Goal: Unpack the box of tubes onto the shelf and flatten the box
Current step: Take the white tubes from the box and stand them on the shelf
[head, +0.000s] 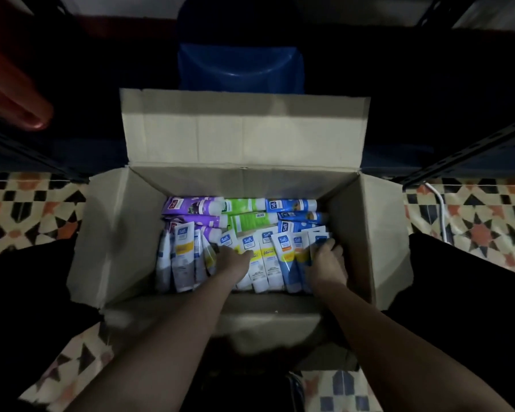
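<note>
An open cardboard box (244, 135) stands on the floor between my knees, flaps spread. Inside lie several tubes: purple ones (191, 208) at the far left, green ones (244, 214) in the middle, blue ones (295, 206) at the far right. White and blue tubes (265, 254) stand packed in the near row. My left hand (231, 258) reaches into the near row, its fingers curled among the white tubes. Over on the right side my right hand (327, 258) grips the blue tubes (292, 257). Both fingertips are hidden among the tubes.
A blue plastic chair (240, 65) stands behind the box. Dark metal shelf rails (464, 156) run at both sides. The floor is patterned tile (473, 215), with a white cable (440, 206) at the right. A blurred reddish shape (15, 84) is at the upper left.
</note>
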